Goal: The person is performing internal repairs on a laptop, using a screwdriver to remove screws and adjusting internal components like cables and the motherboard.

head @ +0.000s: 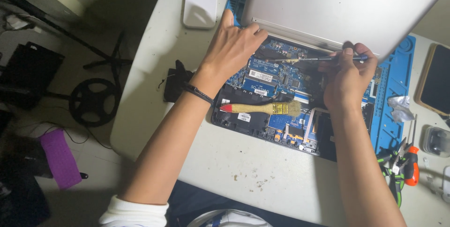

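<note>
**Watch the tool tip and the loose brush over the bare board**

You are bracing your left hand [234, 44] on the hinge edge of the opened laptop [281, 96], fingers spread flat and holding nothing. Your right hand [347, 77] is pinching a thin screwdriver [323, 59], its grip closed on the handle and its tip pointing left at the top of the circuit board [276, 74]. If the tip is slipping, it could be gouging a part. The brush [262, 109] is lying across the board; a nudge from your wrist could be dragging its metal band over the parts. The raised lid [337, 7] is hanging over both hands and could be dropping if the left hand lets go. The laptop is sitting on the blue mat [393, 96] on the bench [253, 171]
</note>
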